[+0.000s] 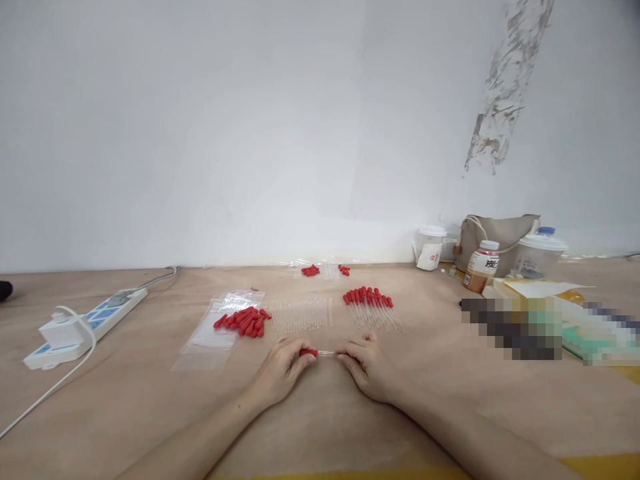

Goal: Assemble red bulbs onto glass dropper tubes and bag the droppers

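Between my hands is a dropper: its red rubber bulb (309, 352) is pinched in my left hand (284, 368), and its clear glass tube (327, 354) is gripped by my right hand (369, 368). Bulb and tube meet end to end; how deep the tube sits inside I cannot tell. Just beyond lies a row of clear glass tubes (301, 315). Loose red bulbs (245, 322) are heaped on plastic bags (213, 333) to the left. To the right, droppers with red bulbs (371, 305) lie side by side, their tubes pointing toward me.
More red bulbs (311, 270) rest in clear bags by the wall. At left is a white power strip (95, 323) with a cable. A lidded paper cup (430, 248), a bottle (481, 267), a grey bag (500, 233) and a plastic tub (540, 257) stand back right.
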{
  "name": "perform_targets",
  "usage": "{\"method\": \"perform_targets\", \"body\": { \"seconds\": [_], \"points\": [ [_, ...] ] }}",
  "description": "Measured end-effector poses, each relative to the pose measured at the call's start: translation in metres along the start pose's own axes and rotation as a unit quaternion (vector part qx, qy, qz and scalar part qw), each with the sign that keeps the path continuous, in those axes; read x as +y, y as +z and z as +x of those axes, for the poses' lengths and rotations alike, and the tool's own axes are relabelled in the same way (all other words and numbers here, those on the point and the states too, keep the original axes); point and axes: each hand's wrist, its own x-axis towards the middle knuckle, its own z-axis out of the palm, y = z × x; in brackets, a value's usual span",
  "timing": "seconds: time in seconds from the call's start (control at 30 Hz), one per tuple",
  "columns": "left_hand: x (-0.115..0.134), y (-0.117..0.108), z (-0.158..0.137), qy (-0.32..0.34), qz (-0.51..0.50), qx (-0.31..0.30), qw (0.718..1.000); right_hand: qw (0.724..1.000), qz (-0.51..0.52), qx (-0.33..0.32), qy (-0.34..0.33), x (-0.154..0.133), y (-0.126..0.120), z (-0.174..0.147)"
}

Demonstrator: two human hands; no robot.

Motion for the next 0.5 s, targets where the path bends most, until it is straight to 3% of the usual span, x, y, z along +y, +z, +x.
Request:
{"method": "perform_targets", "body": {
  "seconds": [0.27, 0.5],
  "points": [
    [0.008, -0.001, -0.004, 0.006, -0.011, -0.072, 0.997, 0.999, 0.016, -0.029, -0.007, 0.007, 0.000, 0.001],
    [0.005, 0.000, -0.001, 0.052, 0.033, -0.041, 0.997, 0.997, -0.072, -0.004, -0.004, -0.003, -0.002, 0.002]
  ]
}}
